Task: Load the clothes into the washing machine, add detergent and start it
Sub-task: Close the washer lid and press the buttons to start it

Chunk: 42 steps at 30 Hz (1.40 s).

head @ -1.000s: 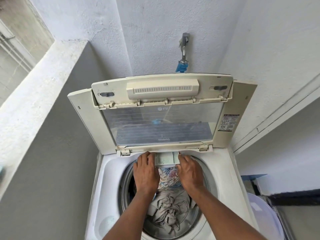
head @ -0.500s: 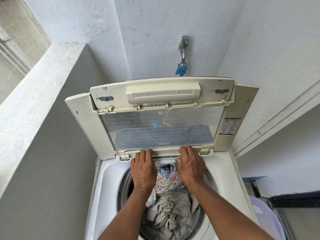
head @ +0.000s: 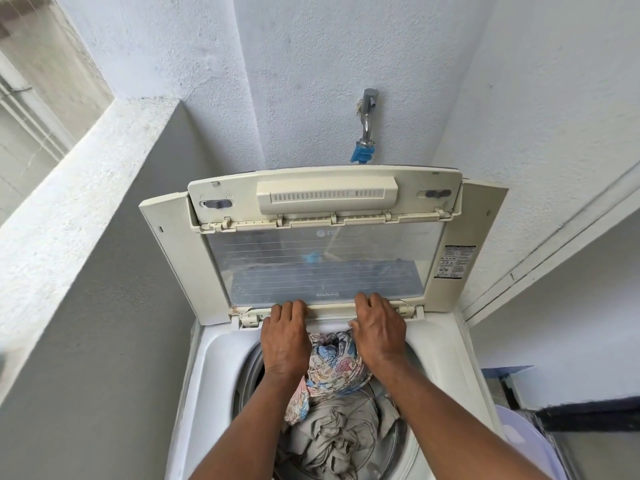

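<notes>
My left hand (head: 284,337) and right hand (head: 377,329) | fingers pressed flat, gripping nothing | detergent drawer front (head: 329,315) spans left-right between them at frame centre, equally near.

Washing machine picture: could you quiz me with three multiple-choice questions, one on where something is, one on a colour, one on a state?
1. Where is the tap?
A. on the wall above the lid
B. on the ledge at left
C. inside the drum

2. What colour is the fitting under the tap?
A. red
B. blue
C. green

3. How is the lid?
A. shut flat
B. taken off
C. raised upright

Answers:
1. A, it juts from the wall over the lid's top edge.
2. B, it is bright blue.
3. C, it stands open, with the floral cloth and grey cloth showing in the drum, and the left hand and right hand at the lid's lower edge.
</notes>
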### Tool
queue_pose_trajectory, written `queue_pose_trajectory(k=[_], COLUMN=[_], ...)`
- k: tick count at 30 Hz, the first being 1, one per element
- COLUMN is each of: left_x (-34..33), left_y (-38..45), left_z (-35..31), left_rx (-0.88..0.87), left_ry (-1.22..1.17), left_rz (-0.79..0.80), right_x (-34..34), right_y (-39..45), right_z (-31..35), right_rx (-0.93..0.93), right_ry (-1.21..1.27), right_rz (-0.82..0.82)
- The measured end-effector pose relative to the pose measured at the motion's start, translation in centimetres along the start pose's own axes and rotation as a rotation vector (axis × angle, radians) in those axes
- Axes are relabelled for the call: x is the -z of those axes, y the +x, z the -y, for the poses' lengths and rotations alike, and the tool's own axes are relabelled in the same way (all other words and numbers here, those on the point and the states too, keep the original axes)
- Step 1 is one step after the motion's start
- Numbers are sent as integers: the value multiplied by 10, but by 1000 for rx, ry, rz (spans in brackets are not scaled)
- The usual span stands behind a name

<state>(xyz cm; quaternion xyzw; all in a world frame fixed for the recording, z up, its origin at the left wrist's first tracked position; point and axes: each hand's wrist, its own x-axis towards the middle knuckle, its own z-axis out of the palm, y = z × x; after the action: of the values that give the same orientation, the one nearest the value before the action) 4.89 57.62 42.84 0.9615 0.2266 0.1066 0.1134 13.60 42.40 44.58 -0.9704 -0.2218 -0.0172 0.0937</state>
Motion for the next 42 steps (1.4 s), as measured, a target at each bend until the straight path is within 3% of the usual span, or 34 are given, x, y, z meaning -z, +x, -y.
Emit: queue_pose_trajectory(k=[4, 9, 26, 33, 42], left_x=[14, 43, 201, 239, 252], left_y=[-16, -25, 27, 70, 108], left_z=[-2, -11, -73, -71, -68], left_rx=[40, 61, -330, -340, -270], left_ry=[-41, -72, -105, 0, 69], left_rz=[23, -45, -435, -339, 9], right_x=[13, 44, 215, 260, 269], right_y=[-6, -18, -2, 35, 65], right_z=[4, 9, 46, 45, 55], right_rx=[-9, -11, 116, 199, 292], right_ry=[26, 39, -21, -42, -131], right_rz=[61, -17, -394, -380, -111])
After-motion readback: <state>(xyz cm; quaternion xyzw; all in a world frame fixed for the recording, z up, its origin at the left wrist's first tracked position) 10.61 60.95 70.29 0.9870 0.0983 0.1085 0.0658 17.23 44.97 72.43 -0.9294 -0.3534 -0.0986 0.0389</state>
